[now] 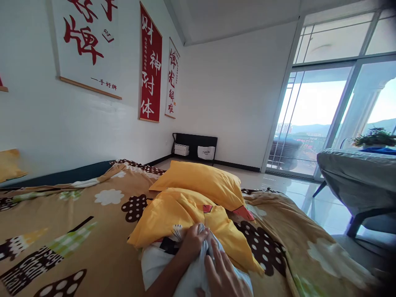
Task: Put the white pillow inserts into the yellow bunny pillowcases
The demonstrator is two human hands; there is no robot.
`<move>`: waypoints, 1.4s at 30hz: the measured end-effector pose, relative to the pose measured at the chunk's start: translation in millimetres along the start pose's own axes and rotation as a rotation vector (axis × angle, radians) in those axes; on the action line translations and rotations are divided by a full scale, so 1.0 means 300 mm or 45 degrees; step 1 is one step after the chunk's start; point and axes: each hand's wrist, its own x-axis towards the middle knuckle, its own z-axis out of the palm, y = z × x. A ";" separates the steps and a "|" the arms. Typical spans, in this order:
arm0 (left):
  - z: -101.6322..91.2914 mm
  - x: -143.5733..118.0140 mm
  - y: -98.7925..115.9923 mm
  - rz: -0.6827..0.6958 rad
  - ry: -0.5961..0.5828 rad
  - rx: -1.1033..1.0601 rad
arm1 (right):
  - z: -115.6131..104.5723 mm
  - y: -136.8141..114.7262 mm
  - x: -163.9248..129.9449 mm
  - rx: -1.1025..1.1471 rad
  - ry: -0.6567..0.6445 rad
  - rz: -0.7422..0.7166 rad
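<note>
Where hands grip, yellow pillowcase (185, 214) bunched over white pillow (154, 260).

- We saw our left hand (193, 243) and its forearm bare, with no sleeve, glove or watch.
- Our right hand (222, 274) was bare too, without rings.

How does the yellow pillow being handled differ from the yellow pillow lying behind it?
The near yellow pillow is crumpled, its white inner cushion exposed, with the left hand and right hand on it. The far yellow pillow lies smooth, fully covered, untouched. Both rest on the patterned bedspread.
</note>
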 end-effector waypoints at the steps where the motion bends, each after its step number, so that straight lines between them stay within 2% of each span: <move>1: -0.016 0.003 0.001 0.005 -0.021 0.050 | -0.009 0.009 0.022 0.072 -0.091 -0.007; 5: -0.114 -0.039 0.058 0.181 -0.141 0.304 | -0.046 0.034 0.082 0.308 -0.286 -0.017; 9: -0.238 -0.144 0.167 0.382 -0.001 0.692 | -0.068 0.037 0.095 0.435 -0.381 -0.081; 11: -0.286 -0.184 0.202 0.308 0.034 0.994 | -0.056 0.039 0.093 0.459 -0.397 -0.117; 13: -0.316 -0.196 0.207 0.181 0.011 1.253 | -0.028 0.043 0.089 0.467 -0.404 -0.180; 17: -0.335 -0.147 0.138 0.138 -0.106 1.505 | 0.012 0.047 0.086 0.516 -0.403 -0.330; 20: -0.339 -0.097 0.072 0.146 -0.190 1.507 | -0.028 0.040 0.098 0.562 -0.469 -0.299; 25: -0.344 -0.053 0.032 0.295 -0.130 1.456 | -0.110 0.045 0.129 0.726 -0.562 -0.073; 29: -0.349 -0.035 0.045 0.440 -0.087 1.267 | -0.088 0.049 0.137 0.898 -0.570 0.016; 32: -0.361 -0.033 0.055 0.477 0.019 1.064 | -0.064 0.025 0.139 1.015 -0.575 -0.074; 36: -0.366 -0.046 0.067 0.546 0.145 1.004 | -0.054 0.001 0.143 1.080 -0.598 -0.111; 42: -0.344 -0.064 0.082 0.628 0.342 0.987 | -0.031 0.031 0.146 1.111 -0.420 -0.008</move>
